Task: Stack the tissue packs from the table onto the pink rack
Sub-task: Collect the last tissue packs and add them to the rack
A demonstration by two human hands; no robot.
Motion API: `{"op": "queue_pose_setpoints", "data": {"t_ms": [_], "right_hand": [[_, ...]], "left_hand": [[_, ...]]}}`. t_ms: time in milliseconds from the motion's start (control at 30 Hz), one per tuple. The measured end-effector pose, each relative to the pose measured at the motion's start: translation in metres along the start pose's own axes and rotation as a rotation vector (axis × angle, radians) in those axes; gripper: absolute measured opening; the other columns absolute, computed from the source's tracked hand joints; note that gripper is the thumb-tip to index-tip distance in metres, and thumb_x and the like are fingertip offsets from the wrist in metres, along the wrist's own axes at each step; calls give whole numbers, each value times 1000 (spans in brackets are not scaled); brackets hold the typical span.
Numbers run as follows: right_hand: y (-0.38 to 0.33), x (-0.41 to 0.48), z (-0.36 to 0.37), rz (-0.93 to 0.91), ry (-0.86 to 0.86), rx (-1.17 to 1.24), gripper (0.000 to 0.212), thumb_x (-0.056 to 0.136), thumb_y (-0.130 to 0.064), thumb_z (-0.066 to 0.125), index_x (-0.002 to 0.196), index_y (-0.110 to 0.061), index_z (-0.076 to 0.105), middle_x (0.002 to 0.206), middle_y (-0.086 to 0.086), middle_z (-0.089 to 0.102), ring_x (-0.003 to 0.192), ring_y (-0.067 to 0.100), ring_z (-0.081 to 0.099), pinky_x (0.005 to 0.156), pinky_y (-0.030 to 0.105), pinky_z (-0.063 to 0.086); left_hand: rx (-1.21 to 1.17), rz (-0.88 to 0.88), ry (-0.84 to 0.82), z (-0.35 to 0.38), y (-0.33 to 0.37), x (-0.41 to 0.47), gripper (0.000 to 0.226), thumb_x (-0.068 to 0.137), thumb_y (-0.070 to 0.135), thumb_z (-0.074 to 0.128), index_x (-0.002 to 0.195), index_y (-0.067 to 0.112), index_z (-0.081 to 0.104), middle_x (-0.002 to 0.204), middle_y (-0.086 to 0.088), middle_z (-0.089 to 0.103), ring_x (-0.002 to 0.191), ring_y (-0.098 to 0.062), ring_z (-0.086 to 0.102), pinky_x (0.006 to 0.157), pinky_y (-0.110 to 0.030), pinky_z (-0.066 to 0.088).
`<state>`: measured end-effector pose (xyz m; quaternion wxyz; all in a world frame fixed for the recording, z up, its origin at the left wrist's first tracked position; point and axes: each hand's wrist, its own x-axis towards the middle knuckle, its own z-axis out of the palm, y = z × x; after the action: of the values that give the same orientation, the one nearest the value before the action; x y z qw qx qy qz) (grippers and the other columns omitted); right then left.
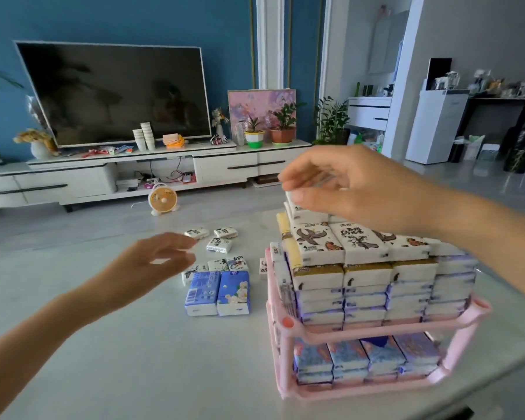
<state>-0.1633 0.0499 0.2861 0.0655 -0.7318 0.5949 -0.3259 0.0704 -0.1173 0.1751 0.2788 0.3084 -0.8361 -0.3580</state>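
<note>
The pink rack (288, 324) stands on the white table (134, 359) at the right, both tiers filled with tissue packs, and a tall pile of packs (364, 268) rises above its top tier. My right hand (346, 192) hovers at the pile's peak, fingers and thumb pinching the topmost white tissue pack (294, 204). My left hand (155, 265) floats open above the table, fingers spread, just left of several loose packs, among them two blue packs (217, 294) and small white ones (219, 245). It touches none of them.
Beyond the table's far edge lie the floor with a small orange fan (163, 201), a long white TV cabinet (134, 174) with a TV (115, 92), paper cups and potted plants. A white cabinet (437, 125) stands at the far right.
</note>
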Motion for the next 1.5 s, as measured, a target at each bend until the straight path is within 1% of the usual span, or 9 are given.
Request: {"op": "queue_pose_setpoints", "data": {"t_ms": [200,433,600,767,967,1133,1233,1367,1500], "right_hand": [[-52,-2,107,-189,-271,39,35,88,-37,55,122,-38,46,109,-21,54,101,-7,47,87,8,37],[-76,22,245,-182,-570,64,36,91,-33,53,126,-33,44,110,-15,52,96,-3,48,86,12,39],[-88,26,325,-102,-629,140,47,90,-31,54,133,-32,35,111,-11,50,98,2,50,88,17,40],[-117,38,386,-109,-656,178,49,91,-30,53,136,-28,33,124,-5,46,106,6,46,89,17,37],[-165,79,459,-212,-396,48,55,89,-26,55,137,-15,31,136,4,39,126,22,33,104,28,25],[-187,107,503,-337,-265,-154,67,91,-30,52,145,-11,16,148,5,28,135,25,19,106,28,11],[-190,120,519,-271,-299,-186,62,92,-27,50,144,-12,19,144,9,35,130,27,27,103,30,17],[-182,128,525,-269,-256,-148,33,91,-25,52,122,-12,49,125,8,55,116,27,44,93,30,28],[-175,115,505,-101,-259,275,19,84,-14,63,102,-10,62,101,5,64,95,21,57,81,25,43]], "left_hand": [[375,-97,380,-45,-117,-152,17,88,51,51,92,67,52,95,37,60,85,14,54,82,-2,34],[608,-345,755,-49,-190,-283,41,85,35,40,104,6,62,108,-14,62,102,-29,55,83,-44,43],[554,-579,1097,-71,-208,-300,55,85,41,35,118,0,53,120,-22,55,108,-41,50,90,-50,38],[582,-762,1002,-74,-239,-307,77,78,54,43,135,3,37,140,-20,38,123,-41,37,102,-54,31],[805,-722,893,-74,-254,-309,62,76,54,40,120,13,54,143,-13,33,132,-25,21,107,-29,4],[844,-712,876,-73,-264,-311,58,75,54,40,118,18,54,140,-9,38,131,-26,25,103,-34,13],[908,-678,859,-73,-265,-311,54,76,52,40,113,17,58,129,-4,52,125,-25,31,99,-37,19],[895,-635,858,-74,-264,-312,46,77,43,41,108,15,59,112,-2,61,112,-24,37,90,-32,23],[667,-632,906,-76,-258,-313,47,78,29,53,121,12,50,124,-7,53,115,-19,28,98,-31,24]]}}
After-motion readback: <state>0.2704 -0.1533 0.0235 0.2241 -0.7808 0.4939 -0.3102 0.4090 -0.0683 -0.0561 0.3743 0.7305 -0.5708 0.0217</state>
